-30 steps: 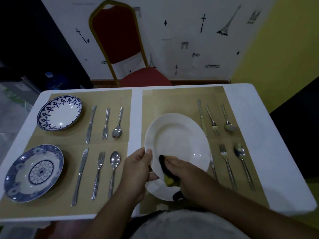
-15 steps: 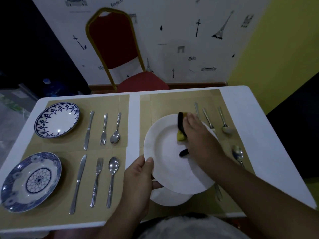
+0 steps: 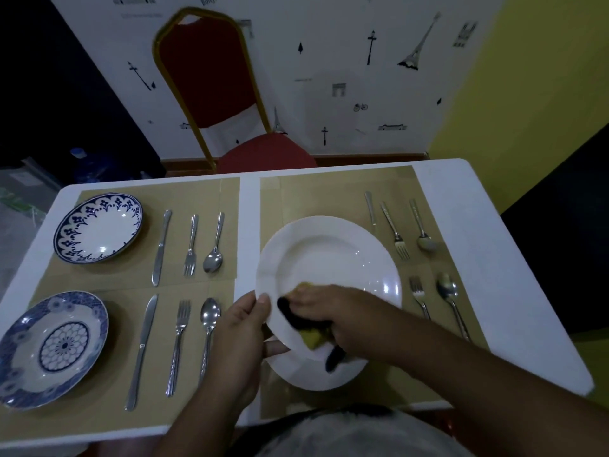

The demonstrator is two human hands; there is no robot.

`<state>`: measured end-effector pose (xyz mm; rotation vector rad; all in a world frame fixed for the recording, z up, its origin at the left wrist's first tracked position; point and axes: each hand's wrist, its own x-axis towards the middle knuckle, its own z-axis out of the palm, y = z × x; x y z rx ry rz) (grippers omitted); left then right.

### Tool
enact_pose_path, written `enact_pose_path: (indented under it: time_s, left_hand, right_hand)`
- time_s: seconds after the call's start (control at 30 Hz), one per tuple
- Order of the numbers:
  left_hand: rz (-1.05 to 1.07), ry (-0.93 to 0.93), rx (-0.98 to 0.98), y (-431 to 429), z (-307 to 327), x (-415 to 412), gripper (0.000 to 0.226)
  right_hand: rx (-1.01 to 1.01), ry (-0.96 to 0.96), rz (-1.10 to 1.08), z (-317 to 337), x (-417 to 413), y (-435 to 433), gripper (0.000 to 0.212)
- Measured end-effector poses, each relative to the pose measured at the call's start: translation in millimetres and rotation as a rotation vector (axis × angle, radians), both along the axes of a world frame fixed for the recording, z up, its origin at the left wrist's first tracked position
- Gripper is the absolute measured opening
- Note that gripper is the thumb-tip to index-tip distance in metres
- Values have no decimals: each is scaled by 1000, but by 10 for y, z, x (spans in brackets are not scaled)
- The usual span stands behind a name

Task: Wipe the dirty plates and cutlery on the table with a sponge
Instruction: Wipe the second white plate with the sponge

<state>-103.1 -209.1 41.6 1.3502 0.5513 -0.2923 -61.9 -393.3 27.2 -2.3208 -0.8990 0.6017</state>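
My left hand (image 3: 242, 328) grips the left rim of a large white plate (image 3: 329, 258), lifted and tilted over the right placemats. My right hand (image 3: 333, 316) holds a yellow and black sponge (image 3: 308, 336) and presses it on the plate's near left part. A second white plate (image 3: 316, 374) lies beneath, mostly hidden. To the right lie a knife (image 3: 370, 209), two forks (image 3: 395, 230) (image 3: 418, 295) and two smeared spoons (image 3: 423, 237) (image 3: 449, 291).
On the left placemats sit a blue-rimmed bowl plate (image 3: 99, 227) and a blue patterned plate (image 3: 49, 347), each beside a knife (image 3: 161, 247), fork (image 3: 191, 245) and spoon (image 3: 214, 245). A red chair (image 3: 211, 90) stands behind the white table (image 3: 494, 258).
My right hand has swept the sponge from the plate's far edge back to its near left part. The left hand keeps its grip on the rim.
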Motion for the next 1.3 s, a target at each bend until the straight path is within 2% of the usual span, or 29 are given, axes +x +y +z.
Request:
enact_pose_path:
  time_s: [0.1, 0.2, 0.27, 0.33, 0.4, 0.43, 0.5, 0.57, 0.63, 0.73, 0.8, 0.87, 0.97, 1.03, 1.13, 1.3]
  left_hand:
    - [21, 51, -6, 73, -46, -10, 25]
    - [-8, 62, -6, 70, -74, -39, 26]
    - [-46, 41, 5, 49, -52, -42, 27]
    - [-63, 28, 14, 28, -40, -41, 27]
    - [-36, 15, 15, 7, -31, -54, 26]
    - [-9, 6, 11, -5, -23, -58, 26]
    - [52, -15, 3, -24, -15, -52, 26]
    - [100, -35, 14, -34, -12, -34, 26]
    - [126, -37, 51, -32, -40, -13, 26]
    - [133, -28, 93, -39, -100, -7, 25]
    - [124, -20, 95, -43, -126, -9, 24]
    - [97, -14, 84, -47, -138, -16, 23]
    - [28, -7, 49, -77, -130, -41, 23]
    - [-10, -14, 18, -94, -113, -48, 24]
    - [17, -1, 12, -47, -126, -19, 24]
    - [100, 14, 61, 142, -200, -3, 25]
  right_hand:
    - [-40, 75, 40, 4, -111, -165, 71]
    - [-29, 65, 5, -10, -200, -98, 68]
    - [5, 18, -17, 19, -191, 48, 76]
    - [-28, -22, -88, 67, -48, 105, 98]
    - [-115, -111, -182, 106, 176, 52, 113]
    - [-210, -184, -223, 75, 286, -8, 113]
    - [-401, -336, -295, -36, 402, -136, 98]
    - [-417, -343, -382, -116, 316, -212, 65]
    - [-396, -278, -470, -135, 140, -217, 42]
    - [-351, -4, -488, -162, -115, -115, 23]
    - [-205, 173, -396, -184, -289, 32, 37]
    - [-94, 162, -330, -242, -368, 152, 60]
    - [195, 177, -407, -170, -333, 251, 62]
    - [292, 152, -455, -118, -282, 293, 63]
    - [266, 88, -311, -96, -274, 238, 66]
    - [-141, 114, -50, -72, -169, -187, 82]
